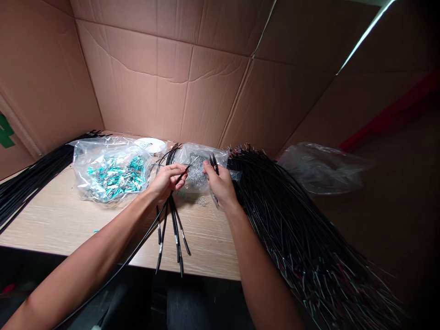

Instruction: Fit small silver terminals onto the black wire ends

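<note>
Head view: my left hand (171,179) pinches black cable (137,248) above table, right hand (220,183) grasps dark tool (214,163). Silvery bands on several hanging cables (177,239) suggest those done; mine seems unfinished, remainder unclear. Cable's long axis slants near-left to far-right, tip pointing far right.

I see clear, glossy, crinkled plastic bags (112,172) along the tabletop's (206,233) far edge — pale wood grain, smooth — and matt brown cardboard (137,64).
</note>
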Demonstrator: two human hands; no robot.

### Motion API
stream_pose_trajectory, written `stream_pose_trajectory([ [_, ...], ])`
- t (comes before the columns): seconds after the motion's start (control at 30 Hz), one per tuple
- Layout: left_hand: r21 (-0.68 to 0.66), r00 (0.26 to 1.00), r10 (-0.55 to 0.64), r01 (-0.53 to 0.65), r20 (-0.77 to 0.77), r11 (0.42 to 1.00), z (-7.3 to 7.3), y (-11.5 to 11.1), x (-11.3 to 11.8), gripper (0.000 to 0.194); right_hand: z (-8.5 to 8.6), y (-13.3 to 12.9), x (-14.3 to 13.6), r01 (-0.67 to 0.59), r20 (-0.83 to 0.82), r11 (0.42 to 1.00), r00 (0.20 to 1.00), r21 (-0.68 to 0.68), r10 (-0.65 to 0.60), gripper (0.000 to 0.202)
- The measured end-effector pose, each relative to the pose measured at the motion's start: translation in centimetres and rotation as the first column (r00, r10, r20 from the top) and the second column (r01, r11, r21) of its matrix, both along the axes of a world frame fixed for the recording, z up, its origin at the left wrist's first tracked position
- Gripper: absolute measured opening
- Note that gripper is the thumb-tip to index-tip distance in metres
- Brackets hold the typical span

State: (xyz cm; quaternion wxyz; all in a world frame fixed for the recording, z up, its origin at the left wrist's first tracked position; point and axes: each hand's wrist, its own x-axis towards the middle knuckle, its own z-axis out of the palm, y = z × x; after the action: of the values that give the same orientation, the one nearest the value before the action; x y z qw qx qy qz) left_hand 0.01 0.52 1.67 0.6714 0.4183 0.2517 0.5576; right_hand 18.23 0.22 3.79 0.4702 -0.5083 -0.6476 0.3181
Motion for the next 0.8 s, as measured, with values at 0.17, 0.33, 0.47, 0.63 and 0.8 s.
stream_pose_trajectory([
  [0.17, -0.05, 0.994, 0.039, -0.045, -0.106, 0.998, -0.4, 0.2, 0.2, 0.02, 0.5, -0.3, 0.9, -0.136, 0.234, 0.981, 0.967, 0.141, 0.101, 0.041],
  [0.33, -0.114, 0.987, 0.06, -0.077, -0.147, 0.99, -0.4, 0.1, 0.3, 0.018, 0.8, -0.5, 1.1, -0.136, 0.408, 0.96, 0.913, 0.243, 0.026, 0.023],
  [0.47, -0.138, 0.983, 0.071, -0.095, -0.169, 0.986, -0.2, 0.0, 0.4, 0.017, 0.6, -0.4, 1.0, -0.106, 0.472, 0.958, 0.881, 0.267, -0.034, 0.019],
  [0.63, -0.064, 0.975, 0.086, -0.101, -0.205, 0.993, -0.2, -0.1, 0.5, 0.024, 0.1, -0.3, 0.5, -0.148, 0.558, 0.942, 0.828, 0.302, -0.048, 0.019],
  [0.8, -0.006, 0.952, 0.174, -0.182, -0.253, 0.983, -0.4, -0.2, 0.8, 0.028, -0.3, -0.2, 0.0, -0.112, 0.593, 0.948, 0.8, 0.297, -0.091, 0.027],
])
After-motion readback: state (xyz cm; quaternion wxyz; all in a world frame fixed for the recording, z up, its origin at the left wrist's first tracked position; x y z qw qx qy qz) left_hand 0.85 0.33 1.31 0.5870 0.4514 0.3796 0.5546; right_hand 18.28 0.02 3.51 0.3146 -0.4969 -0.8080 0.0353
